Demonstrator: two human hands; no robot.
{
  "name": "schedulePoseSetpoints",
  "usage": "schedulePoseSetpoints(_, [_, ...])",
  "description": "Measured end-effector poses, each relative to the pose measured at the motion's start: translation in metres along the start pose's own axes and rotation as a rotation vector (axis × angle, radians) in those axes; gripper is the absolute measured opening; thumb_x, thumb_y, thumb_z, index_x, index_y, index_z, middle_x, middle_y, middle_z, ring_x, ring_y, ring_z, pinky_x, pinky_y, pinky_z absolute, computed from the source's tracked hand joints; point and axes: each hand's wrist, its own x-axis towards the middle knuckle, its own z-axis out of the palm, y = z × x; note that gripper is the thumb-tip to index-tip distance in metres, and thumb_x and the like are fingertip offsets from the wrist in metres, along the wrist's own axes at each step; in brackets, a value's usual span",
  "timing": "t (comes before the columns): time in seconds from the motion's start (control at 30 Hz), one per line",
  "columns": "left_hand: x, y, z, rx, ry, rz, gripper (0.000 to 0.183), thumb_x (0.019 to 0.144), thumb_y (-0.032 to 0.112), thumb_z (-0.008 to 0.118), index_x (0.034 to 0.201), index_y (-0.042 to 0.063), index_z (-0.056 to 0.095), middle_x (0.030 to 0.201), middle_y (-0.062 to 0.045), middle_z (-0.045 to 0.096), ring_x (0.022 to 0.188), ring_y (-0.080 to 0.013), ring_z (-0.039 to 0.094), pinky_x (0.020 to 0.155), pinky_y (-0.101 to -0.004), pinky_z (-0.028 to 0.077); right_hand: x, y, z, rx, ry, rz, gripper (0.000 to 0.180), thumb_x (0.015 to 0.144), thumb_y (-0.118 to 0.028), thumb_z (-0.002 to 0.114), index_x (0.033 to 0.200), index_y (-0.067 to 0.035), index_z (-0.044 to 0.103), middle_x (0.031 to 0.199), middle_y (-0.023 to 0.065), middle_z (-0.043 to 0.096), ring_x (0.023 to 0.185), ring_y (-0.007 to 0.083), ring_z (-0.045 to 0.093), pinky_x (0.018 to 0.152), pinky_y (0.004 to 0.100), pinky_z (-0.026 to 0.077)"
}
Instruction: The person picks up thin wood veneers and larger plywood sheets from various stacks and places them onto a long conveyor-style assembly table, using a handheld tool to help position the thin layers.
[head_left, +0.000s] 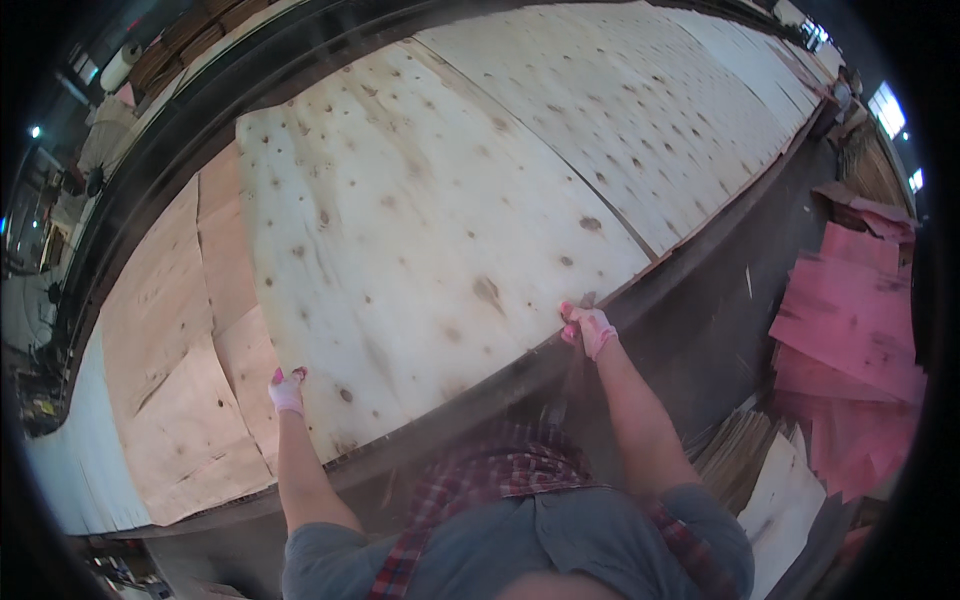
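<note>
A large pale wood veneer sheet (420, 225) with dark knots lies on a long table in front of me. My left hand (287, 390), in a pink-stained white glove, is at the sheet's left edge, over the reddish veneer (247, 360) beside it. At the near right edge of the sheet is my right hand (589, 328), gloved alike; it is closed around a slim tool or strip, whose kind I cannot tell. Whether the left fingers pinch the sheet is too small to tell. Another knotted veneer sheet (637, 112) lies to the right, past a narrow dark gap.
Pink-stained sheets (847, 322) are heaped at the right, above a stack of thin veneer (735, 457). The table's dark near edge (480, 397) runs just before my body. Another person (841, 94) stands at the far right end. Stacked veneer (176, 45) and a fan (109, 146) are beyond the table.
</note>
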Motion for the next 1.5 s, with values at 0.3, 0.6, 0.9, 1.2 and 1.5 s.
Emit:
schedulePoseSetpoints(0.3, [-0.014, 0.070, 0.052, 1.707, 0.011, -0.018, 0.077, 0.068, 0.023, 0.064, 0.127, -0.007, 0.025, 0.123, -0.020, 0.040, 0.112, -0.0266, 0.040, 0.095, -0.0308, 0.033, -0.008, -0.003, 0.006, -0.077, 0.033, 0.025, 0.013, 0.072, -0.006, 0.054, 0.083, 0.000, 0.058, 0.060, 0.0069, 0.053, 0.044, 0.0164, 0.049, 0.046, 0.0289, 0.046])
schedulePoseSetpoints(0.6, [-0.145, 0.038, 0.358, 0.975, -0.881, 0.765, 0.074, 0.077, 0.024, 0.063, 0.134, -0.002, 0.023, 0.138, -0.020, 0.027, 0.129, -0.0289, 0.024, 0.107, -0.0334, 0.020, 0.017, 0.016, -0.029, -0.178, -0.010, -0.062, 0.032, 0.073, -0.026, 0.066, 0.084, 0.003, 0.061, 0.068, 0.0101, 0.061, 0.053, 0.0179, 0.060, 0.050, 0.0288, 0.051])
schedulePoseSetpoints(0.9, [-0.356, 0.002, 0.527, 0.531, -1.578, 0.648, 0.063, 0.079, 0.018, 0.064, 0.130, -0.002, 0.033, 0.127, -0.015, 0.043, 0.117, -0.0229, 0.043, 0.100, -0.0323, 0.032, -0.125, 0.025, -0.253, 0.536, 0.387, -0.229, 0.029, 0.085, -0.024, 0.053, 0.102, -0.002, 0.059, 0.077, 0.0082, 0.065, 0.054, 0.0118, 0.054, 0.052, 0.0248, 0.047])
schedulePoseSetpoints(1.2, [-0.590, -0.166, 0.628, 0.868, -1.993, -0.240, 0.046, 0.081, 0.003, 0.057, 0.124, 0.000, 0.042, 0.117, -0.011, 0.053, 0.105, -0.0175, 0.052, 0.091, -0.0275, 0.041, -0.253, 0.280, -0.622, 1.836, 1.399, -0.779, 0.027, 0.087, -0.026, 0.051, 0.112, -0.016, 0.051, 0.084, 0.0093, 0.057, 0.064, 0.0188, 0.054, 0.058, 0.0321, 0.049])
schedulePoseSetpoints(1.5, [-0.809, -0.323, 0.727, 1.215, -2.622, -0.169, 0.048, 0.083, 0.020, 0.060, 0.124, 0.003, 0.043, 0.115, -0.009, 0.055, 0.107, -0.0189, 0.052, 0.092, -0.0310, 0.039, -0.365, 0.409, -0.740, 2.082, 1.796, -0.818, 0.028, 0.079, -0.029, 0.064, 0.101, -0.016, 0.054, 0.090, 0.0050, 0.050, 0.077, 0.0168, 0.053, 0.071, 0.0310, 0.051])
